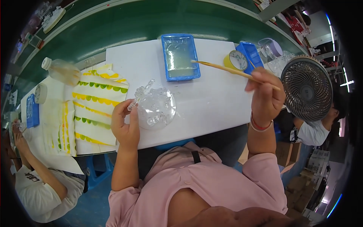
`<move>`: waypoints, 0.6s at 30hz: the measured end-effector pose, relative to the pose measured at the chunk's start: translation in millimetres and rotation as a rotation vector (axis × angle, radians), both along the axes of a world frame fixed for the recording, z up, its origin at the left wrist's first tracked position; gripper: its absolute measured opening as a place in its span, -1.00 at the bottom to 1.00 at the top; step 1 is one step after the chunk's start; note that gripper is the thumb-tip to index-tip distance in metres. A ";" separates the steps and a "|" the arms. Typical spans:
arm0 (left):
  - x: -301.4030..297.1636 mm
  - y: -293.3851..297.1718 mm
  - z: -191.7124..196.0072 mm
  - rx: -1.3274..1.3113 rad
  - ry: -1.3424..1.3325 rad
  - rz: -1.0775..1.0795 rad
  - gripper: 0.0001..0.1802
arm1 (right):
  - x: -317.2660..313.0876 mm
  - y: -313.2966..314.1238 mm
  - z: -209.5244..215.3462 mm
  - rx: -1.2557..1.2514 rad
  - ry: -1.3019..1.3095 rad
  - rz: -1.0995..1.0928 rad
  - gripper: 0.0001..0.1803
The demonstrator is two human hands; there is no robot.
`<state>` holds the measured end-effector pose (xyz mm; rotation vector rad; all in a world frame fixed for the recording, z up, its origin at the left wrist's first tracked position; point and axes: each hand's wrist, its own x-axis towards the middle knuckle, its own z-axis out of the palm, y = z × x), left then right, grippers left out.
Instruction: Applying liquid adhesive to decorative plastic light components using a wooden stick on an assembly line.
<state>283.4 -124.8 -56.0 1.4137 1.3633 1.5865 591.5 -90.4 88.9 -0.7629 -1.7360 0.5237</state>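
My left hand pinches a small clear, knobbly piece between thumb and fingers. Right beside it lies a clear round dish with several clear beaded pieces on it. Raised on the right, my right hand grips a thin wooden stick that slants left. Its pale tip is over the right edge of a blue tray of cloudy, pale liquid; whether the tip touches anything I cannot tell. Whether the stick ends in bristles is too small to make out.
Right of the tray stand a yellow tape roll, a blue bin and a lidded purple jar. A dark fan stands far right. Patterned cloth and a plastic bottle lie left, near another person.
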 end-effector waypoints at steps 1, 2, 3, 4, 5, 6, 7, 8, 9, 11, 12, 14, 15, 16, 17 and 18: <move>0.3 0.4 1.7 0.001 -0.005 -0.006 -0.73 | -4.1 6.2 4.2 0.062 -0.166 -0.085 -0.69; 1.0 0.7 3.8 0.092 0.048 0.003 -0.73 | -8.0 12.4 5.6 0.135 -0.241 -0.098 -0.69; 2.0 0.8 6.1 0.182 0.100 0.012 -0.72 | -12.5 11.1 4.6 0.132 -0.246 -0.103 -0.69; 5.1 1.4 9.3 0.180 0.095 0.008 -0.72 | -16.2 10.7 2.9 0.092 -0.195 -0.117 -0.71; 8.5 1.4 12.9 0.194 0.013 0.029 -0.72 | -19.5 11.1 0.7 0.052 -0.143 -0.130 -0.74; 9.4 1.3 13.9 0.207 -0.068 0.051 -0.72 | -21.9 13.5 -2.1 0.047 -0.148 -0.129 -0.74; 9.2 1.8 13.1 0.207 -0.077 0.044 -0.72 | -20.4 15.0 -3.0 0.059 -0.172 -0.153 -0.77; 6.6 1.9 11.6 0.157 -0.060 0.012 -0.73 | -19.6 16.7 -4.2 0.071 -0.195 -0.174 -0.81; 5.3 1.6 10.2 0.107 -0.041 -0.019 -0.74 | -20.9 17.9 -5.8 0.071 -0.204 -0.177 -0.81; 2.4 3.3 6.0 0.100 -0.018 -0.016 -0.75 | -29.3 28.0 -12.3 -0.013 -0.160 -0.215 -0.84; 1.6 4.3 4.7 0.096 0.007 -0.017 -0.75 | -31.0 34.9 -15.5 0.007 -0.174 -0.224 -0.86; -1.7 3.8 7.0 0.100 0.047 0.001 -0.77 | -36.6 43.4 -20.8 0.023 -0.213 -0.200 -0.87; -3.1 4.3 8.7 0.108 0.087 0.008 -0.78 | -39.1 47.4 -22.8 0.042 -0.251 -0.188 -0.87; -3.5 3.1 9.2 0.103 0.086 0.014 -0.78 | -41.2 48.6 -24.7 0.038 -0.253 -0.181 -0.87; -3.2 2.7 9.8 0.105 0.082 0.017 -0.78 | -42.9 49.9 -26.3 0.048 -0.287 -0.190 -0.88; -2.5 2.5 9.9 0.109 0.079 0.019 -0.79 | -43.9 51.0 -27.6 0.059 -0.321 -0.201 -0.89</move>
